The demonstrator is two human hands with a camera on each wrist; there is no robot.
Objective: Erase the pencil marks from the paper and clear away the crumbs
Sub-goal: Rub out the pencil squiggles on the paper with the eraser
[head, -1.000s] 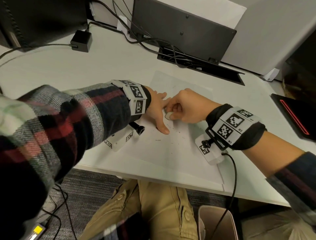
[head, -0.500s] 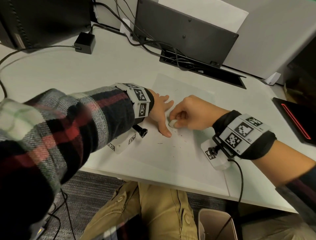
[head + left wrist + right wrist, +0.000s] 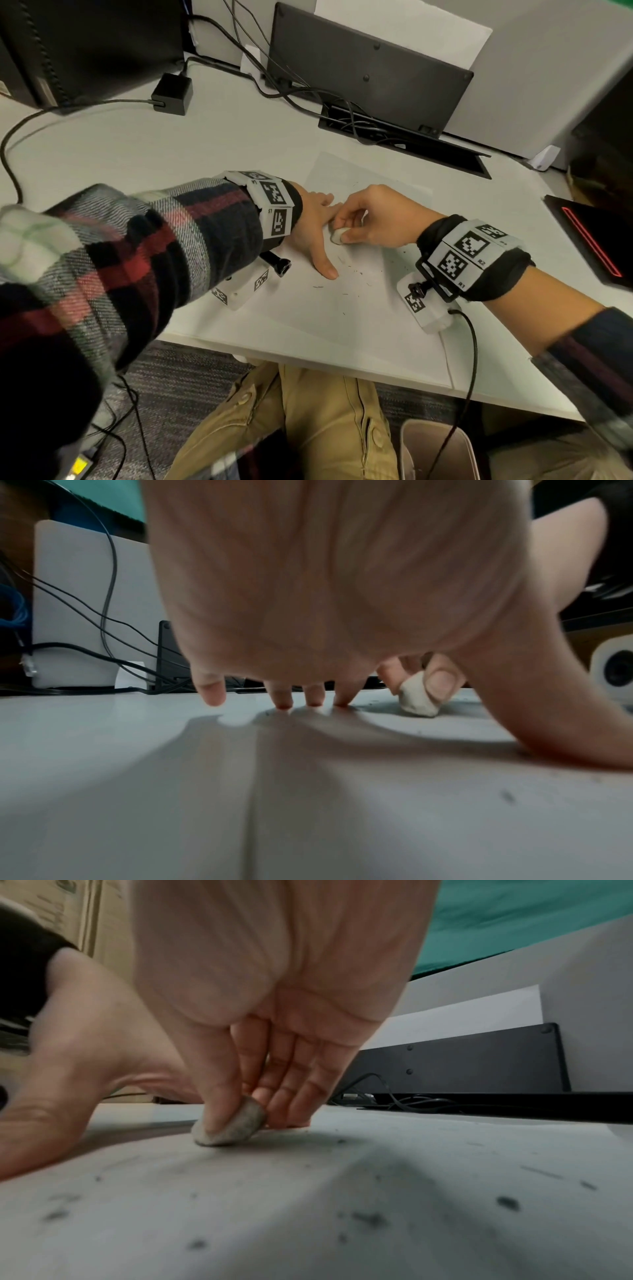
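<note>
Paper (image 3: 342,308) lies on the tabletop (image 3: 205,144), pinned by the spread, flat left hand (image 3: 313,228) so it will not slide while the right hand (image 3: 373,219) pinches a small eraser (image 3: 337,236) against it, crumbs (image 3: 346,294) scattered nearby, any remaining marks too faint to tell.

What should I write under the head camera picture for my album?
Right hand pinches an eraser on the paper while the left hand presses it flat, crumbs scattered nearby.
</note>
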